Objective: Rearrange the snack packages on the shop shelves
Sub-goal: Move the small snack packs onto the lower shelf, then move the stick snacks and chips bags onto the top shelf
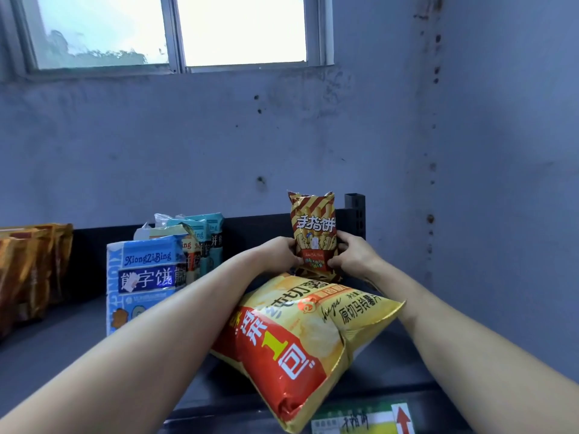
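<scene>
Grip from both sides is clamped: my left hand [279, 253] and my right hand [354, 255] pinch the striped snack pack [313, 227] by its edges, I think to stand it upright with front to me, at the back right of the shelf [62, 346], just beside the dark post [355, 211]. It reads "手指饼"; the yellow chips bag [300, 333] lying in front, between my forearms, reads "原切马铃薯片", and the blue pack [144, 270] at left says "XiongZiBing".

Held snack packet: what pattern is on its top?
The packet shows red-and-yellow diagonal stripes; head view.
</scene>
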Demonstrator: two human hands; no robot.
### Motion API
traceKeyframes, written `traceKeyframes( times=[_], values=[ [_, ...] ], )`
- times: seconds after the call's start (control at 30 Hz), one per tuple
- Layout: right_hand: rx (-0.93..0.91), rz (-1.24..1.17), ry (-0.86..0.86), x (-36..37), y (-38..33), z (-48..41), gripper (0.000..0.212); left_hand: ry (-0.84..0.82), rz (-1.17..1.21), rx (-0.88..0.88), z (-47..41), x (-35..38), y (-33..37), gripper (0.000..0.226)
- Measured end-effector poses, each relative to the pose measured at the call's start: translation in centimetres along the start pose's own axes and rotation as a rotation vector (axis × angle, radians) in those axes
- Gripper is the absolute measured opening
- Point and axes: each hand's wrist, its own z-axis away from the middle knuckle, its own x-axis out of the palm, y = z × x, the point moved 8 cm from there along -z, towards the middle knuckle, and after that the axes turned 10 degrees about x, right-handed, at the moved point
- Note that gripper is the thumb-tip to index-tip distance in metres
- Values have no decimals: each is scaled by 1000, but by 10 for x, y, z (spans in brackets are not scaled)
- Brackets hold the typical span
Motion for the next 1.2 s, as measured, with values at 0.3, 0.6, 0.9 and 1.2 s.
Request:
traceKeyframes(
  times=[0.3, 0.6, 0.9, 1.2],
  values=[
    [85, 47, 48, -10, 0, 16, 51, 139, 36, -24, 18, -21, 6, 53],
    [-122, -67, 145, -44, -61, 76, 27, 351, 141, 159, 67, -55, 42, 32],
    [-435, 64, 118, 13, -143, 199, 22, 441, 191, 326, 193, -97, 29, 29],
    [-472, 71, -200, 178, -179, 294, 13, 549, 325, 155, 364, -144, -90, 16]
  ],
)
